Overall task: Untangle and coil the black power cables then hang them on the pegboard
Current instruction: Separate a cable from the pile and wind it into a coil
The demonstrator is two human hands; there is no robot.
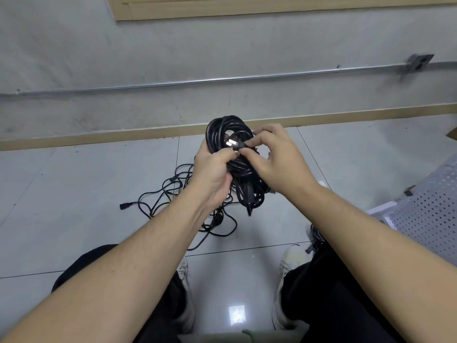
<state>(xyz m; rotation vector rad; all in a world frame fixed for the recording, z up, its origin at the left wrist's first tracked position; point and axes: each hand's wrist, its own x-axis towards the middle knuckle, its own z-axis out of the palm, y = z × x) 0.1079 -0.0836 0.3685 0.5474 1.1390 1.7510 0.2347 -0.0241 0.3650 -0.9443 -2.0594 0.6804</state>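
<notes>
Two hands up at centre. Left hand (214, 167) gripped one black coil (231, 144) round its near-left side; right hand (277, 157) pinched one plug (235, 142) at the coil's middle. One loose tangle (178, 204) of black cable lay on the floor (74, 194) below left, count of cables in it unclear. Two shoes (289, 266) near

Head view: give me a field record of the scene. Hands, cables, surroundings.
left hand: grips the coiled cable bundle round its middle
right hand: pinches the plug end at the bundle's centre
bundle state: looped, held in the air, one tail hanging below
loose cables: still tangled on the floor tiles, one connector lying out to the left
perforated white panel: at right edge
posture: seated, both shoes visible
</notes>
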